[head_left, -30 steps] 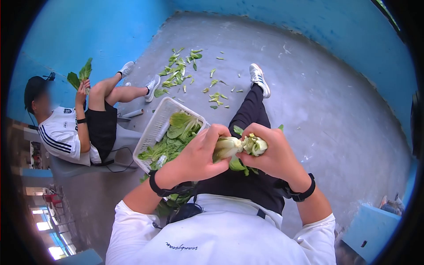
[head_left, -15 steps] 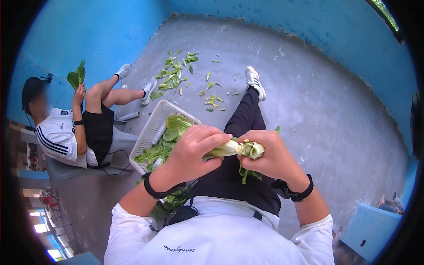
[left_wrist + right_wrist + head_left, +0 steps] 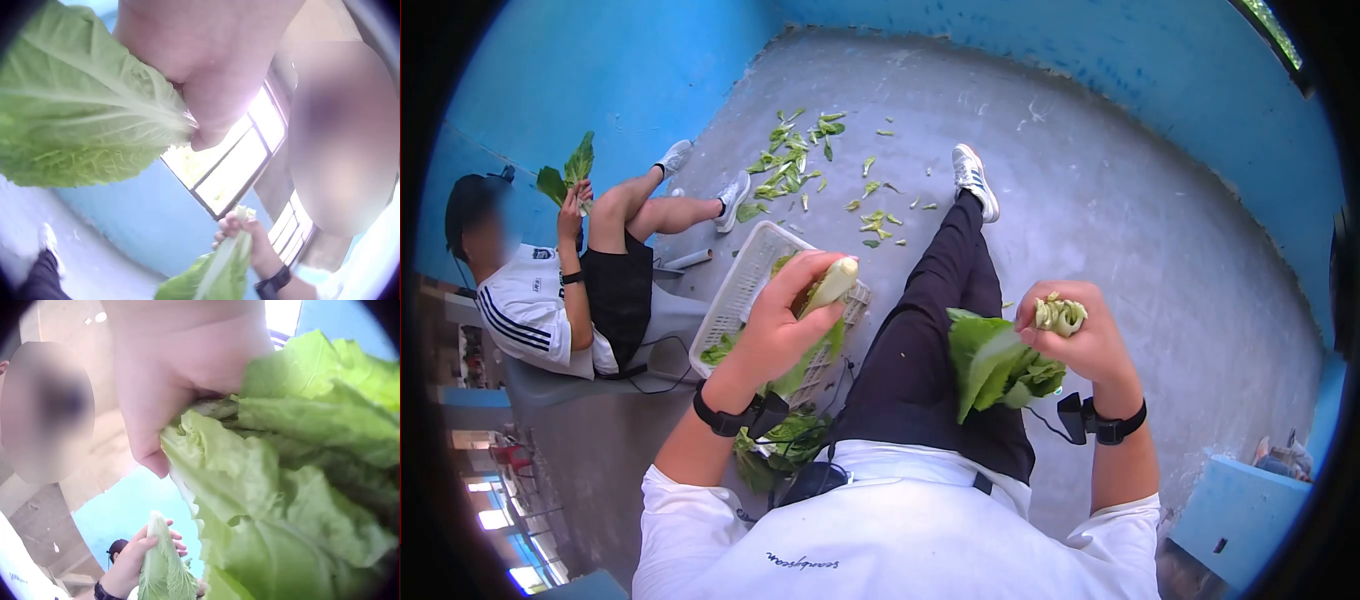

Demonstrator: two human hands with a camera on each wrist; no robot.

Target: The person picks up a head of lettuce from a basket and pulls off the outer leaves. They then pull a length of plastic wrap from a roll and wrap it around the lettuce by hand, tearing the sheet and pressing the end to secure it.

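My left hand (image 3: 772, 325) holds a loose cabbage leaf (image 3: 837, 282) near the basket, its pale stem end up and its green blade hanging below the fingers. Wide and crinkled with a white midrib, the leaf blade (image 3: 87, 112) fills the left side of the left wrist view. Over my right thigh, my right hand (image 3: 1092, 340) grips a head of Chinese cabbage (image 3: 1000, 365) by its base. The trimmed stem end (image 3: 1060, 315) sticks out above the thumb, and the leaves hang toward my lap. A gap separates the two hands.
A white plastic basket (image 3: 740, 270) with greens stands at my left, and more greens (image 3: 775, 450) lie beside it. Torn leaves (image 3: 785, 165) are scattered on the grey floor ahead. Another person (image 3: 550, 290) sits at the left holding a leafy green (image 3: 578, 165).
My hands have moved apart, left hand leftward with one leaf, right hand rightward with the head. Earlier they met at the cabbage's base. The seated person's greens have shifted slightly.
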